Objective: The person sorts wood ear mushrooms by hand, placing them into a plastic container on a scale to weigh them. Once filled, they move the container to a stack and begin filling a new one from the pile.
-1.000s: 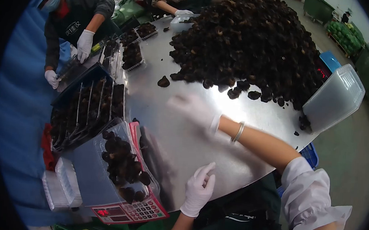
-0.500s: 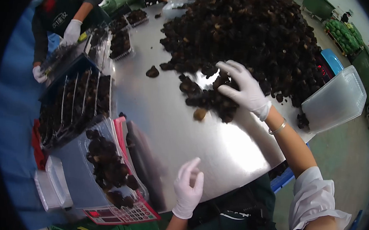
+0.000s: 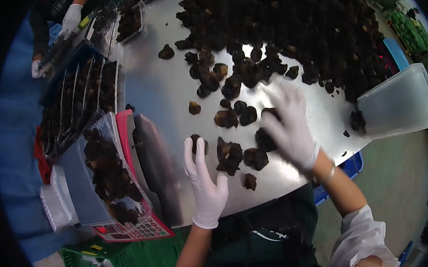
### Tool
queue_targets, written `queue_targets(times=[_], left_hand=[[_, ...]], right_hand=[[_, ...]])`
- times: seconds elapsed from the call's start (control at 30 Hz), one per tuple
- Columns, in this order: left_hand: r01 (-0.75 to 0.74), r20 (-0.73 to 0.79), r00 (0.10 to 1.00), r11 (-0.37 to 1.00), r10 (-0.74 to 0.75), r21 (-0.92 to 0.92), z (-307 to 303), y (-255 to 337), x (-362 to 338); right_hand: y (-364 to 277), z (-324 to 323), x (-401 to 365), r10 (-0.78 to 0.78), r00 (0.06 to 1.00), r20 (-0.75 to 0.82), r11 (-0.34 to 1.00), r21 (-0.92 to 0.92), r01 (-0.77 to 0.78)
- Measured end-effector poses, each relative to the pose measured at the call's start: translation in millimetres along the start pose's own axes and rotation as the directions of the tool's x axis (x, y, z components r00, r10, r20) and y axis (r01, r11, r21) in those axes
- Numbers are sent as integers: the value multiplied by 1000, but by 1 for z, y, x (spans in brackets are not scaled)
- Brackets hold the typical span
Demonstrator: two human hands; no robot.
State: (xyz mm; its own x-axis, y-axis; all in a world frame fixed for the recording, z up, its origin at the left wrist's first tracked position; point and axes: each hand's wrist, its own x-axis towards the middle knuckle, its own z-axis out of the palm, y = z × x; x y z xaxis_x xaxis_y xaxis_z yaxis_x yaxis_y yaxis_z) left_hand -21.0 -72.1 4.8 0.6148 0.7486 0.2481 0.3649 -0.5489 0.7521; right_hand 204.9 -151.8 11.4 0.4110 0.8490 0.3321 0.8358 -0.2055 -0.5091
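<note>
Dark brown, ruffled wood ear mushrooms (image 3: 229,156) lie scattered on the shiny metal table (image 3: 161,100) before me. My left hand (image 3: 205,185), in a white glove, reaches flat with fingers stretched out and thumb apart. Its fingertips are right at one small mushroom (image 3: 201,143). Blurred by motion, my gloved right hand (image 3: 291,126) is over the loose pieces on the right, thumb and fingers apart. A dark piece (image 3: 269,112) shows between its thumb and fingers, and another mushroom (image 3: 264,141) is partly under the hand.
A large mushroom heap (image 3: 281,19) covers the table's back. Stacked clear tubs (image 3: 399,104) lie at the right edge. On the left, a scale (image 3: 135,231) carries a film-lined tray with mushrooms (image 3: 109,171), beside packed trays (image 3: 80,99). A co-worker's gloved hand (image 3: 71,19) handles packaging.
Mushrooms from the heap's edge have been spread toward me across the table. My right hand has moved nearer to me; my left has moved forward and left, to the loose pieces.
</note>
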Motion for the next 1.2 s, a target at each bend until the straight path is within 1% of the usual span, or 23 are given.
queue_targets(times=[0.03, 0.1, 0.13, 0.17, 0.23, 0.27, 0.3, 0.37, 0.4, 0.43, 0.5, 0.53, 0.57, 0.6, 0.63, 0.67, 0.73, 0.83, 0.9, 0.97, 1.03, 1.17, 1.2], left_hand=[[10, 6, 1000, 1000, -10, 3, 0, 0, 0], [-22, 74, 997, 995, 15, 99, -2, -2, 0], [-4, 49, 999, 998, 1, 60, 1, -1, 0], [2, 49, 999, 998, -5, 64, 1, -3, 0], [-33, 73, 997, 995, 26, 91, 1, -8, -2], [-6, 26, 1000, 999, 5, 54, 3, -6, -1], [6, 25, 1000, 998, -7, 56, 3, -8, -2], [-4, -2, 1000, 1000, 4, 7, 2, -13, -3], [6, -39, 999, 1000, -6, -2, 3, -10, -2], [11, -33, 999, 1000, -11, 1, 2, -12, -2], [-18, -22, 1000, 1000, 18, -18, 0, -16, -3], [-14, -17, 1000, 1000, 14, -17, 1, -18, -4], [11, -109, 993, 982, -33, -190, 3, -20, -5], [19, -193, 977, 933, -94, -359, 4, -22, -6], [-16, -309, 944, 920, -115, -391, 3, -25, -8], [29, -365, 908, 897, -208, -440, 1, -25, -8], [94, -411, 828, 818, -381, -568, -3, -26, -6], [103, -400, 834, 818, -381, -567, -4, -28, -5], [117, -396, 853, 864, -340, -489, -2, -28, -6], [111, -388, 862, 869, -326, -482, -2, -26, -6], [119, -376, 863, 859, -337, -497, -4, -28, -7], [127, -363, 864, 849, -348, -513, -4, -27, -5], [151, -355, 862, 851, -362, -504, -4, -26, -6]], right_hand=[[11, 1, 16, 76, 982, -173, 997, 47, -68], [35, 11, 38, 10, 981, -195, 979, -199, -50], [38, 20, 43, -9, 989, -146, 996, -89, -4], [38, 25, 35, -46, 998, -44, 984, -173, 38], [19, 1, 35, -175, 972, 155, 958, 256, 132], [16, -1, 31, -144, 967, 209, 881, 473, 29], [13, -7, 28, -146, 964, 220, 879, 477, 24], [7, -18, 20, 38, 994, 98, 904, 421, -76], [7, -13, 14, 50, 997, -67, 912, 410, -19], [2, -14, 8, 56, 997, -62, 910, 414, -25], [-14, -20, -1, 270, 951, 151, 732, 609, -305], [-22, -15, -6, 185, 979, 86, 813, 545, -202], [-22, -12, -6, -24, 998, 51, 926, 378, 3], [-20, -5, -6, -93, 990, 106, 933, 357, 50], [-20, 1, -5, -161, 973, 163, 935, 339, 98], [-23, 5, -2, -160, 974, 163, 935, 343, 96], [-37, 11, 9, -228, 966, 120, 958, 204, 201], [-43, 24, 11, -289, 928, 237, 953, 160, 256], [-39, 20, 20, -345, 885, 312, 931, 230, 282], [-41, 4, 32, -258, 857, 447, 961, 207, 181], [-46, 1, 42, -185, 901, 393, 978, 168, 127], [-74, 35, 42, -317, 929, 190, 936, 221, 274], [-79, 45, 41, -364, 885, 289, 924, 233, 304]])
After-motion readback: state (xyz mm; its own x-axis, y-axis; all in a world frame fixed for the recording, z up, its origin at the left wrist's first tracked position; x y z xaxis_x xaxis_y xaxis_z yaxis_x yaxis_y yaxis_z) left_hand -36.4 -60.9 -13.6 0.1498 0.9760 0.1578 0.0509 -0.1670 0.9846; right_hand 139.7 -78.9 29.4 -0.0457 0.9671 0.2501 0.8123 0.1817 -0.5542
